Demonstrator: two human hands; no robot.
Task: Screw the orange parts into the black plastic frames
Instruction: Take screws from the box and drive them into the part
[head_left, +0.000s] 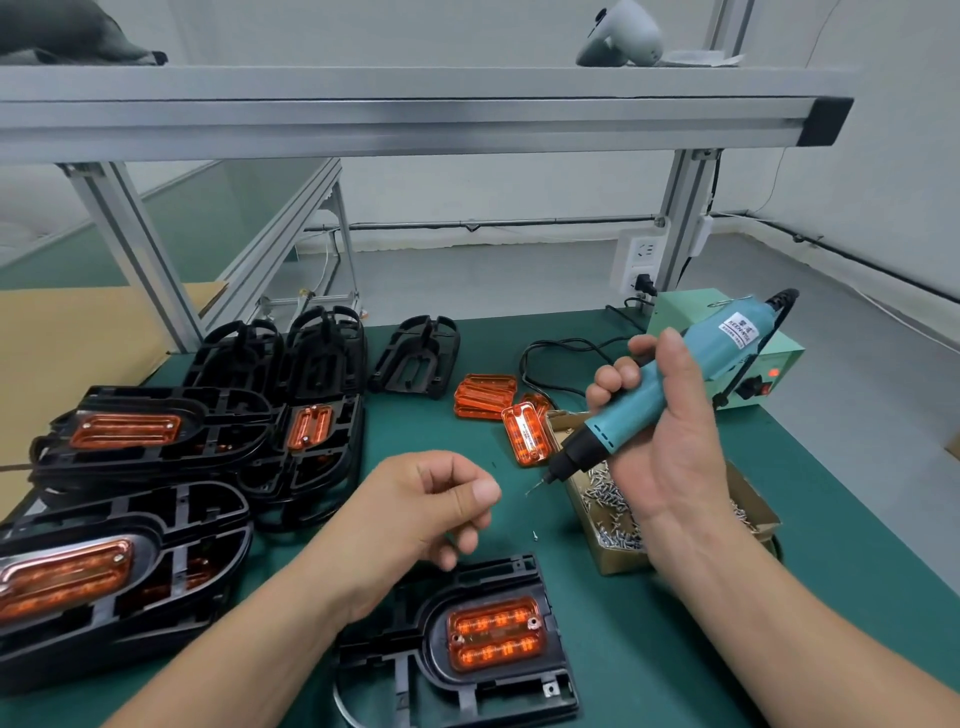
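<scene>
A black plastic frame (457, 686) lies at the near edge of the green mat with an orange part (496, 640) seated in it. My right hand (670, 441) is shut on a teal electric screwdriver (675, 384), tilted down-left, with a small screw hanging at its bit (537, 486) above the mat. My left hand (436, 504) hovers above the frame, fingers curled with thumb against forefinger; nothing shows in it. A loose screw (535, 533) lies on the mat.
Stacks of black frames fitted with orange parts (124, 431) fill the left side. One bare frame (415, 358) and loose orange parts (485, 396) lie further back. A cardboard box of screws (613, 525) sits under my right hand. The green power supply (769, 374) stands at the right.
</scene>
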